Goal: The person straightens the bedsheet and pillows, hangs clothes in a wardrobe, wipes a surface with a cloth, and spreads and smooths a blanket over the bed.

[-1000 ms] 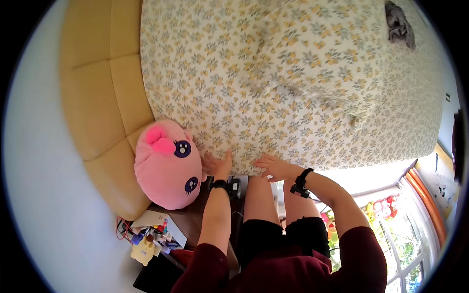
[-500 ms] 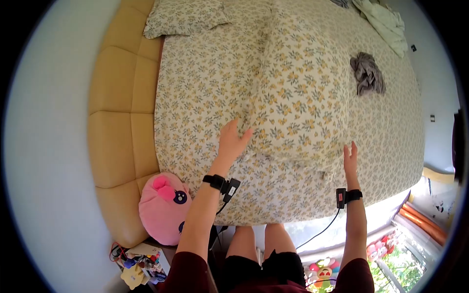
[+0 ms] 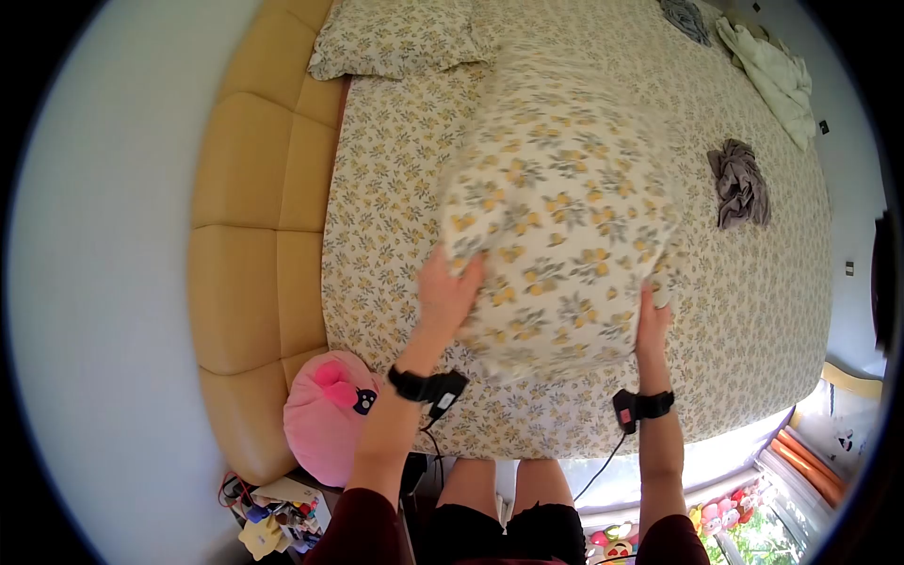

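A large floral pillow (image 3: 565,245), blurred by motion, is held between my two hands over the bed (image 3: 377,217), whose sheet has the same pattern. My left hand (image 3: 450,292) grips the pillow's left side near its lower corner, thumb over the fabric. On the right side, my right hand (image 3: 653,320) grips the edge, its fingers partly hidden by the cloth. Black straps with small boxes and cables are on both wrists.
A pink plush toy (image 3: 330,414) lies against the tan headboard (image 3: 250,254). Another floral pillow (image 3: 395,38) is at the far left. Grey-brown cloth (image 3: 739,184) and a pale green blanket (image 3: 772,80) lie on the right. Small items (image 3: 282,513) stand lower left.
Both hands have closed on the floral pillow, which has moved up off the bed and toward me. The view has shifted too; a second ago both hands were at the bed's near edge.
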{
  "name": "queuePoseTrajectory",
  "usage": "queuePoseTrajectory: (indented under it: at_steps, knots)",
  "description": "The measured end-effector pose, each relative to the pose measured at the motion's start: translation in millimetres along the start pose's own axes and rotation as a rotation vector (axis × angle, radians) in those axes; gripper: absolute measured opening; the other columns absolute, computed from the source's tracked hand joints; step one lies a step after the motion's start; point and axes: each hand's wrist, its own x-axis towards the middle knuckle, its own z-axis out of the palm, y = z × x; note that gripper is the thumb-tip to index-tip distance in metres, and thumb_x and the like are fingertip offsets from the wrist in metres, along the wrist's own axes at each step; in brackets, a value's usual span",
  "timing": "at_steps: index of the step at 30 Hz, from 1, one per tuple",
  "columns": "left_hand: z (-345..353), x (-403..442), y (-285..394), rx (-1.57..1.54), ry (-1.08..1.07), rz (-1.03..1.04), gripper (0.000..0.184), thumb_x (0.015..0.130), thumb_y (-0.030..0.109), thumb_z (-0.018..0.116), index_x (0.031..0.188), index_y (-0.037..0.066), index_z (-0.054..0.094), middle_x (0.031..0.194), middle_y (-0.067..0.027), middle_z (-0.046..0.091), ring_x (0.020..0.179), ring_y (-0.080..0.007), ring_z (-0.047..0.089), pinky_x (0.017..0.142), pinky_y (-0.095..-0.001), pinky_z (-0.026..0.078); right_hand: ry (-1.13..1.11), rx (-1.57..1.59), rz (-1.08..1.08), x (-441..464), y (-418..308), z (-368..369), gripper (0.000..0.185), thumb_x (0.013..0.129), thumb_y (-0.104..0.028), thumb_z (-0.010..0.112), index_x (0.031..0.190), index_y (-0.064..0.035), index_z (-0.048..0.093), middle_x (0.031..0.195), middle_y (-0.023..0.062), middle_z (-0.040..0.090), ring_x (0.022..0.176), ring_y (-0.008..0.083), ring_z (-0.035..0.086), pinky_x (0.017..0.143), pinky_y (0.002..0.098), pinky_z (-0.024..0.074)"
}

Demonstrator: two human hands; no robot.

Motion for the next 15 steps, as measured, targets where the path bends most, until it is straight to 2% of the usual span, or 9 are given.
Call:
queuePoseTrajectory:
  at_steps: [2,4,6,8,9,10,11,14,15]
  knots:
    - [-58.6,-3.4,-14.5,0.275,0.208,-0.023,0.037,0.078,0.022,0.066,0.109,0.002,0.057,0.092,-0.0163,0.062,0.081,-0.0302,0.06,0.074,-0.035,0.048,-0.142,0.052,-0.167,-24.9,-2.2,47.3,0.025,0.089,-0.017,0.055,0.105,0.002,0.058,0.093,0.006,0.063,0.083,0.015,0.057,0.074,0.0285,0.0456]
    - [-113.0,-14.4,-57.3,0.109,0.363,-0.138,0.045,0.081,0.023,0.063,0.118,0.0,0.05,0.105,-0.0201,0.058,0.095,-0.0319,0.057,0.084,-0.0378,0.043,-0.404,0.017,-0.033,-49.2,-22.2,86.6,0.027,0.087,-0.017,0.058,0.106,0.0018,0.057,0.093,0.0082,0.062,0.085,0.0181,0.057,0.078,0.031,0.0449]
    - [-154.2,-11.3,-75.3,-0.046,0.418,-0.147,0.048,0.082,0.024,0.061,0.121,-0.001,0.047,0.108,-0.0214,0.057,0.098,-0.0326,0.055,0.088,-0.0393,0.041,-0.653,-0.032,-0.159,-53.5,-11.9,128.1,0.054,0.082,-0.021,0.065,0.127,0.0008,0.042,0.102,0.0106,0.057,0.088,0.0194,0.055,0.08,0.0307,0.0447]
    - [-185.1,-6.3,-118.7,0.387,0.31,-0.087,0.046,0.087,0.023,0.054,0.122,-0.004,0.045,0.112,-0.0243,0.055,0.102,-0.0362,0.053,0.09,-0.0409,0.041,-0.707,-0.147,-0.254,-51.6,-0.4,165.0,0.063,0.08,-0.022,0.067,0.131,0.0001,0.037,0.11,0.0136,0.052,0.09,0.0216,0.055,0.08,0.0318,0.0451]
    - [-199.5,-5.6,-160.4,0.395,0.309,-0.087,0.046,0.087,0.023,0.054,0.122,-0.004,0.045,0.112,-0.0243,0.055,0.102,-0.0362,0.053,0.09,-0.0409,0.041,-0.748,-0.274,-0.358,-53.7,9.3,179.5,0.071,0.078,-0.024,0.068,0.135,-0.0007,0.033,0.118,0.0166,0.047,0.092,0.0238,0.054,0.08,0.033,0.0455]
    - [-210.4,-3.7,-213.0,0.49,0.151,-0.231,0.045,0.089,0.021,0.05,0.125,-0.005,0.041,0.115,-0.0245,0.054,0.103,-0.0375,0.053,0.089,-0.0399,0.041,-0.853,-0.413,-0.422,-56.3,33.0,188.0,0.083,0.075,-0.028,0.07,0.139,-0.0021,0.025,0.128,0.0197,0.036,0.097,0.0285,0.053,0.081,0.0352,0.046]
    - [-219.0,-1.6,-241.7,0.582,-0.01,-0.374,0.045,0.091,0.018,0.046,0.128,-0.006,0.037,0.117,-0.0248,0.052,0.103,-0.0388,0.052,0.088,-0.039,0.041,-0.851,-0.407,-0.419,-66.5,46.9,189.7,0.083,0.075,-0.028,0.07,0.139,-0.0021,0.025,0.128,0.0197,0.036,0.097,0.0285,0.053,0.081,0.0352,0.046]
    - [-213.2,6.3,-255.8,0.702,-0.053,-0.399,0.042,0.092,0.015,0.039,0.129,-0.005,0.037,0.114,-0.0274,0.053,0.1,-0.0409,0.052,0.087,-0.0392,0.041,-1.296,-0.543,-0.079,-95.3,83.7,196.4,0.088,0.078,-0.035,0.067,0.143,-0.0051,0.017,0.131,0.0217,0.034,0.104,0.0333,0.048,0.082,0.0386,0.0449]
    - [-210.5,4.5,-253.2,0.703,-0.07,-0.406,0.042,0.092,0.015,0.039,0.129,-0.005,0.037,0.114,-0.0274,0.053,0.1,-0.0409,0.052,0.087,-0.0392,0.041,-1.095,-0.409,-0.058,-102.4,97.4,197.7,0.089,0.078,-0.036,0.067,0.143,-0.0051,0.015,0.131,0.0221,0.032,0.101,0.031,0.049,0.08,0.0377,0.0454]
